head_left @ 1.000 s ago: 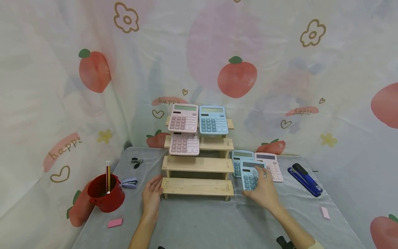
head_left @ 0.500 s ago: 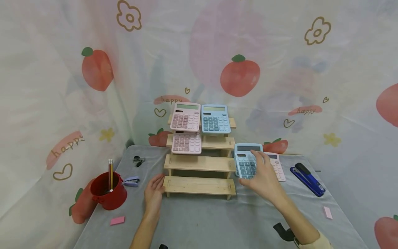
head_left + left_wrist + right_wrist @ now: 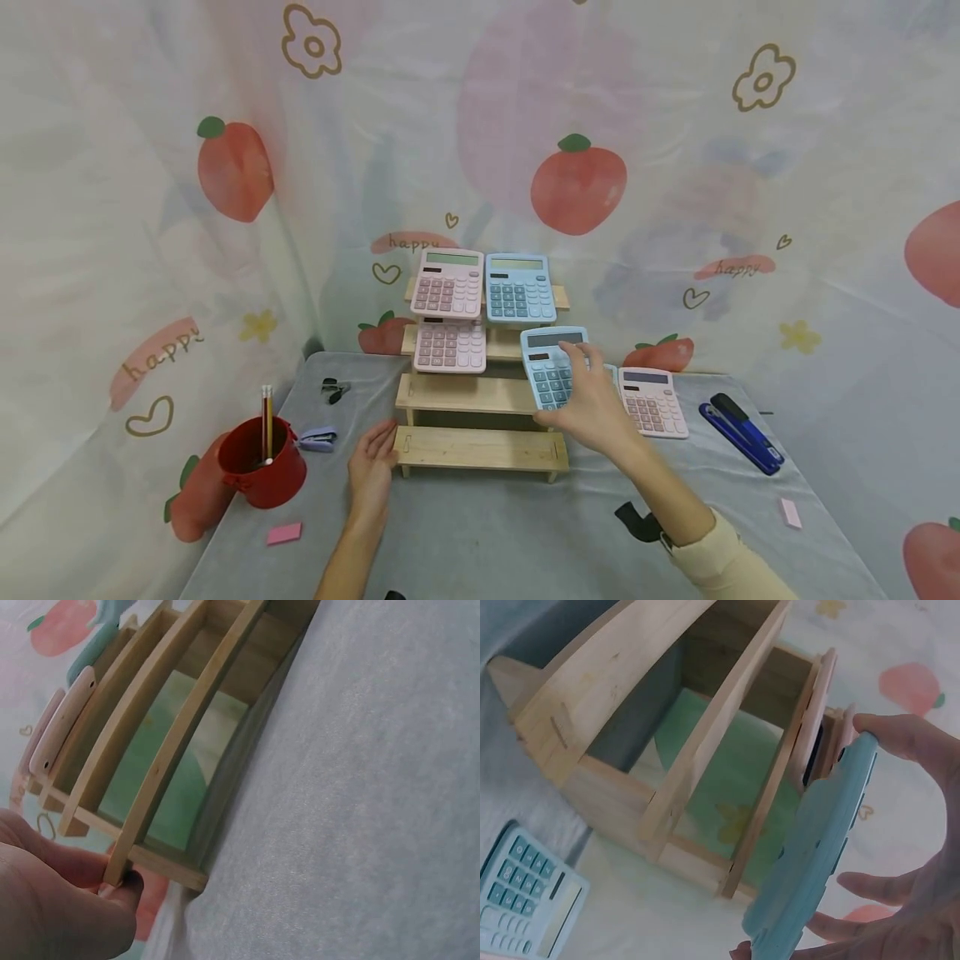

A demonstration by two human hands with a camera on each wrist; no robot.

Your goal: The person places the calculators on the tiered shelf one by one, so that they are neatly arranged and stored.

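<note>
Head view had 3 calculators set on the wooden rack (image 3: 465, 392): a pink calculator (image 3: 448, 283) and a blue calculator (image 3: 519, 289) on the top tier (image 3: 561, 297), a 2nd pink calculator (image 3: 450, 346) on the tier below (image 3: 504, 344). Right hand (image 3: 592, 408) held a 2nd blue calculator (image 3: 549, 371), tilted, by its edges near the rack's right side, apparently not yet placed; left hand (image 3: 371, 471) pinched the left end of the lowest tier (image 3: 480, 450). Loading looked about half done, 1 blue unit (image 3: 532, 892) and 1 pink unit (image 3: 654, 404) remaining on the gray cloth (image 3: 480, 533).
</note>
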